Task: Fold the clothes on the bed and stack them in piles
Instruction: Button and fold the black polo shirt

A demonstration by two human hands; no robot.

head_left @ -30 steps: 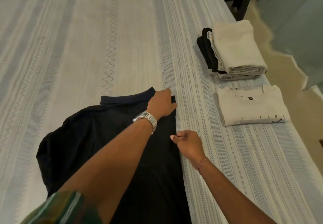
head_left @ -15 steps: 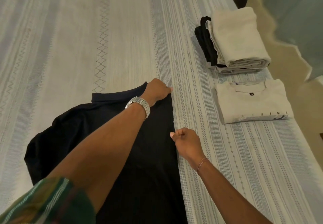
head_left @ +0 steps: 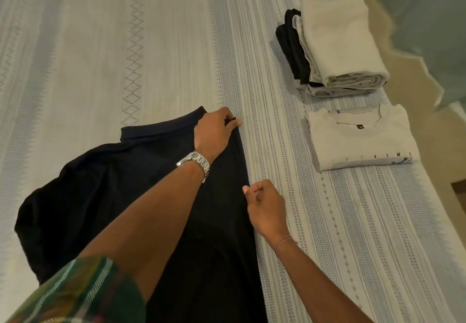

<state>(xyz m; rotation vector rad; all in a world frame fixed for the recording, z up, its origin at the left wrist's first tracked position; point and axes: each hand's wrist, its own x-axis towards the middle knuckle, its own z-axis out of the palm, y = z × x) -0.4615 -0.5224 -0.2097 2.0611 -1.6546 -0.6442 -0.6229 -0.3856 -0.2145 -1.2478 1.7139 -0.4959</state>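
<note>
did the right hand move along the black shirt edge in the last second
No clear move. The right hand stays at the right edge of the black shirt, about the same gap below the left hand; the view itself shifted.

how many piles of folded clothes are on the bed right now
2. A taller stack of cream and black folded clothes sits far right by the bed edge; a single folded cream t-shirt lies just nearer. The stack's layers can't be counted exactly.
</note>
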